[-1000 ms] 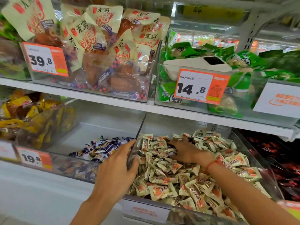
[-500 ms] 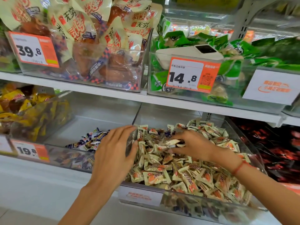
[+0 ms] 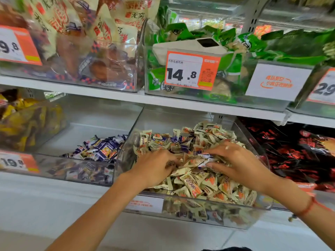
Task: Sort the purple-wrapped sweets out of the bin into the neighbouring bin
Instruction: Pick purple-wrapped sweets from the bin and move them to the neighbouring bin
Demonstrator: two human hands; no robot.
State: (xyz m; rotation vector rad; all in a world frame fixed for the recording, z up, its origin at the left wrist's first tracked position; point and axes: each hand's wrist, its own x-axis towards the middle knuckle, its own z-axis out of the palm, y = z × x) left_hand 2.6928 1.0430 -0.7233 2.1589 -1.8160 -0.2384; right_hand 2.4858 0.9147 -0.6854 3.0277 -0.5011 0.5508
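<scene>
Purple sweets point(image 3: 101, 151) already fill the left bin point(image 3: 76, 171); several remain among your beige ones. Your right hand point(image 3: 241, 163) pinches one; left hand point(image 3: 154, 169) digs, grip unclear.

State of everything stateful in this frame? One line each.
Left hand: in the cream-sweet bin, fingers buried in wrappers; grip unclear.
Right hand: pinching a purple-wrapped sweet at its fingertips.
Cream-sweet bin: heaped; purple strays remain near the back.
Neighbouring bin: partly filled, small purple pile at its front right.
</scene>
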